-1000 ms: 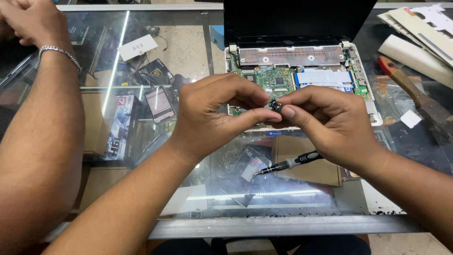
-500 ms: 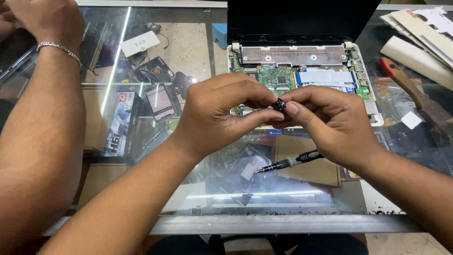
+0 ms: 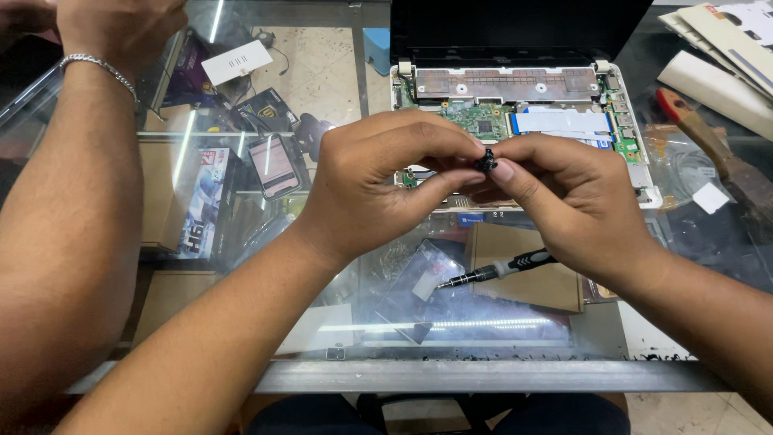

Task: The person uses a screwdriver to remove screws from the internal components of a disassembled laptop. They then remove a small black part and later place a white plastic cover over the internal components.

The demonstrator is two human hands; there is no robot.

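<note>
My left hand and my right hand meet above the glass counter, and their fingertips pinch one small black part between them. Just behind the hands lies an opened laptop with its green circuit board and copper plate bare and its dark screen tilted up. A small precision screwdriver with a black and grey grip lies on the glass below my right hand.
Another person's forearm with a silver bracelet fills the left side. Boxes and small devices sit under the glass. A red-handled tool and pale folded packages lie at the right. A metal rim edges the counter.
My hands stay together on the small black part, with only slight finger movement. The other person's arm has shifted a little.
</note>
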